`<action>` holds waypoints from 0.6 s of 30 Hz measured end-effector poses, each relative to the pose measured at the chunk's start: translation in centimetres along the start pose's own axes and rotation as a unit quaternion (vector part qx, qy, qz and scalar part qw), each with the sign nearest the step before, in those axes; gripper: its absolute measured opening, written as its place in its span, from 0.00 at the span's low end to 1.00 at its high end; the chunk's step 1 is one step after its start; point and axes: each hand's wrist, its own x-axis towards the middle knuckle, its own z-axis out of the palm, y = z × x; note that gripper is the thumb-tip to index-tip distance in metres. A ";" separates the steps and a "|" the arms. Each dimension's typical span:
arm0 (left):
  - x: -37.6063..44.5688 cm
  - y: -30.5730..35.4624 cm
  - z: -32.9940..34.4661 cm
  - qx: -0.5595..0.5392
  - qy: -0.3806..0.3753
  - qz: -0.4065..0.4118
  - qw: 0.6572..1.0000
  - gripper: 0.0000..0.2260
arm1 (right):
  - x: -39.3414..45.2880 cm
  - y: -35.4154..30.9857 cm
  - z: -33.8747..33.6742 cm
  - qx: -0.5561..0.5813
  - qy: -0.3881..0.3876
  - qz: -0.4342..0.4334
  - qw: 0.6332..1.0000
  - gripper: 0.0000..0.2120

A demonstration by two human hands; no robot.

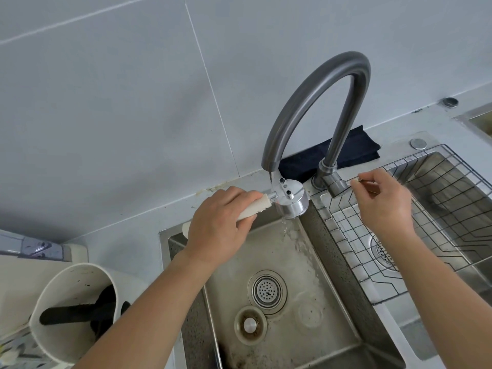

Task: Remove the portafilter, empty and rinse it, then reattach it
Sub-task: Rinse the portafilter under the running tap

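My left hand (217,225) grips the cream handle of the portafilter (291,199). Its chrome head is turned upside down under the spout of the grey arched faucet (316,102). A thin stream of water runs onto the head and drips off it into the left sink basin (282,251). My right hand (383,203) is at the faucet's lever (339,186), fingers pinched on its thin tip.
A white knock box (72,310) with a black bar stands on the counter at the lower left. A wire rack (399,235) lies in the right basin. A dark folded cloth (330,155) sits behind the faucet. The left basin holds a drain strainer (267,290) and a plug (250,325).
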 end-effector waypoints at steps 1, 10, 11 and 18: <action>0.2 0.1 0.0 -0.001 0.001 0.002 1.000 0.15 | 0.0 0.0 0.0 -0.001 0.000 0.000 1.000 0.05; 1.5 1.1 0.6 -0.016 -0.001 -0.012 1.000 0.15 | 0.1 0.1 0.1 -0.003 0.000 0.002 1.000 0.05; 1.5 1.2 0.7 -0.018 -0.003 -0.019 1.000 0.16 | 0.1 0.1 0.1 -0.003 0.001 0.003 1.000 0.05; 1.2 1.2 1.5 -0.084 -0.024 -0.085 0.993 0.14 | 0.1 0.2 0.1 -0.003 0.001 0.000 1.000 0.05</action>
